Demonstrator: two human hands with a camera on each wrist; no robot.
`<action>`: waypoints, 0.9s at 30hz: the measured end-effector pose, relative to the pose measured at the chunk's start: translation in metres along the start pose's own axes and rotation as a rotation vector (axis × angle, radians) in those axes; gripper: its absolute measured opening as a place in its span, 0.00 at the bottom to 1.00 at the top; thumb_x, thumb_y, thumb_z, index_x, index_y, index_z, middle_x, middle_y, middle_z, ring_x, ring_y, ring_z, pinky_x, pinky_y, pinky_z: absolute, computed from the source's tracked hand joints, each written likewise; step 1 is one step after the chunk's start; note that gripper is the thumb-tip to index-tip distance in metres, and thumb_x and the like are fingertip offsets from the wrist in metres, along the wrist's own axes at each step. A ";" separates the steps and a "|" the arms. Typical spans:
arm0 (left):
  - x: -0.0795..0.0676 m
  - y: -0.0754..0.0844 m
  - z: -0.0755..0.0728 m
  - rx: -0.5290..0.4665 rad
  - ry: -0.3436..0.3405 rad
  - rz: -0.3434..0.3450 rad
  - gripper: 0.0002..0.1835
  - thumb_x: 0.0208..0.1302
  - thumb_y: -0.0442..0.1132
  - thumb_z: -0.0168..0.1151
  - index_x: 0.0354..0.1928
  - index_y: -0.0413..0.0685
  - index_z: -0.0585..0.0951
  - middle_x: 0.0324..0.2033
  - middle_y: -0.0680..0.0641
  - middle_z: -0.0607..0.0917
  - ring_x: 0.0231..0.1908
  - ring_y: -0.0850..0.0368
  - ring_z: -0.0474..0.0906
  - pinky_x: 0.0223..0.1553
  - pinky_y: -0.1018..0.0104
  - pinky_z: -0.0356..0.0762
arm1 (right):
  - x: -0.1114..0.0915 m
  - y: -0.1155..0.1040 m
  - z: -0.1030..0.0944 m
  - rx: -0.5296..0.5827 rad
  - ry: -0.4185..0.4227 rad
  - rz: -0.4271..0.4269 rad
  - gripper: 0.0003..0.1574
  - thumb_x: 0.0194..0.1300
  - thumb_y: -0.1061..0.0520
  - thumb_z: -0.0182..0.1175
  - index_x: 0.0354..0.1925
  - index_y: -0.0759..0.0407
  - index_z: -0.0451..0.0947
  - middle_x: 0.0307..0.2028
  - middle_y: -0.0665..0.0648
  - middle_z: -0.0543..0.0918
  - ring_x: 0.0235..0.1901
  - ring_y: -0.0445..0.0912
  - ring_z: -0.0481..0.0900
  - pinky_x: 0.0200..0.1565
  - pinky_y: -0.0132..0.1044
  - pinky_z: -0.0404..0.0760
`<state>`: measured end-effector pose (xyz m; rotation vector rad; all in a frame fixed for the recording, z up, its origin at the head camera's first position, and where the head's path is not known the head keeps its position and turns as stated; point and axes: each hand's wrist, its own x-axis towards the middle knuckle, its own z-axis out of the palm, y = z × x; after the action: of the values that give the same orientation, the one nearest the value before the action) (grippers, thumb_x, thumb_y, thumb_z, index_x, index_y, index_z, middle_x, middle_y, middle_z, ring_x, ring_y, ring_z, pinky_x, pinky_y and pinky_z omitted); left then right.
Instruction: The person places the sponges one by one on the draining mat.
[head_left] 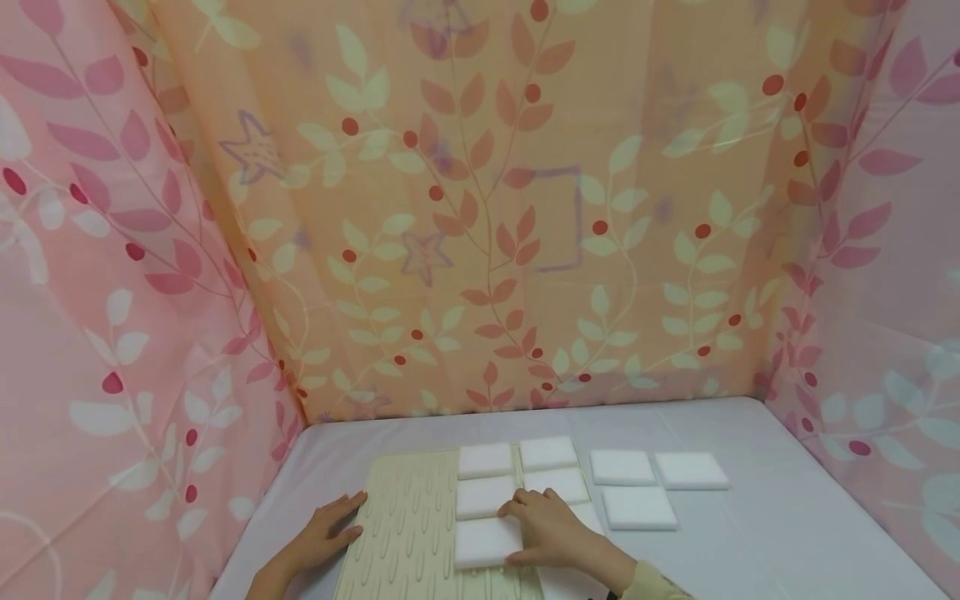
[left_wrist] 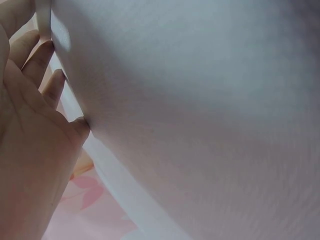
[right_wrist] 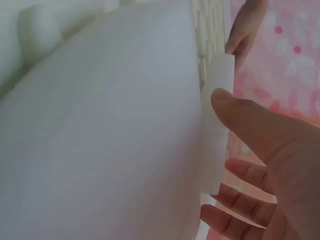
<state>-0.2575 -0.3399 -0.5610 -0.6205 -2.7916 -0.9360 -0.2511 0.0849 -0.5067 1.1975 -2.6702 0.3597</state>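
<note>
A cream mat (head_left: pixel 405 508) with raised oval bumps lies on the table. My left hand (head_left: pixel 318 537) rests at its left edge with fingers spread and fingertips touching the edge. My right hand (head_left: pixel 555 533) is over the mat's right part and grips a white sponge block (head_left: pixel 483 543) at its right side, thumb near the front corner and fingers at the back corner. In the right wrist view, the thumb lies against the narrow sponge block (right_wrist: pixel 216 130), with the fingers at its other side. Behind it on the mat sit white blocks in two columns, some partly hidden by my right hand.
Right of the mat, three more white blocks lie on the pale table (head_left: pixel 765 533), one of them a front block (head_left: pixel 639 508). Floral curtains (head_left: pixel 487 208) enclose the table at the back and both sides.
</note>
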 end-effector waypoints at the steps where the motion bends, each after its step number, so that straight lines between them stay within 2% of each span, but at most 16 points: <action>1: 0.000 0.000 0.000 0.002 0.001 0.000 0.30 0.59 0.44 0.62 0.60 0.37 0.71 0.58 0.34 0.72 0.58 0.25 0.62 0.47 0.21 0.48 | 0.000 0.000 0.001 -0.004 0.005 -0.003 0.37 0.43 0.29 0.65 0.48 0.45 0.77 0.37 0.43 0.74 0.34 0.36 0.72 0.32 0.30 0.60; 8: -0.001 0.000 0.001 0.022 0.018 0.018 0.29 0.58 0.44 0.63 0.60 0.37 0.71 0.58 0.34 0.73 0.57 0.25 0.64 0.46 0.21 0.49 | 0.000 0.000 0.002 -0.001 0.010 -0.015 0.37 0.44 0.29 0.65 0.49 0.44 0.75 0.38 0.42 0.74 0.35 0.36 0.72 0.33 0.31 0.62; 14: 0.000 -0.001 0.001 0.005 -0.001 0.007 0.30 0.59 0.44 0.62 0.61 0.37 0.70 0.59 0.34 0.72 0.58 0.25 0.62 0.47 0.22 0.48 | -0.004 0.004 0.000 0.027 0.016 -0.009 0.35 0.44 0.30 0.65 0.49 0.43 0.76 0.41 0.42 0.74 0.36 0.36 0.72 0.35 0.31 0.64; 21: -0.001 -0.002 0.001 0.007 -0.018 0.003 0.30 0.60 0.45 0.61 0.61 0.36 0.70 0.59 0.34 0.72 0.58 0.25 0.62 0.48 0.22 0.47 | -0.008 0.017 -0.008 0.072 0.046 0.036 0.32 0.48 0.35 0.67 0.49 0.45 0.75 0.43 0.45 0.76 0.42 0.38 0.74 0.38 0.40 0.69; 27: -0.001 -0.003 0.001 0.021 -0.014 0.011 0.30 0.60 0.46 0.61 0.61 0.37 0.70 0.59 0.35 0.72 0.58 0.26 0.63 0.47 0.21 0.48 | -0.016 0.031 -0.017 0.093 0.070 0.072 0.31 0.50 0.38 0.67 0.50 0.48 0.76 0.43 0.47 0.77 0.42 0.41 0.75 0.37 0.40 0.69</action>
<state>-0.2581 -0.3413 -0.5635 -0.6411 -2.8036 -0.9030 -0.2625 0.1211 -0.4988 1.0936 -2.6677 0.5330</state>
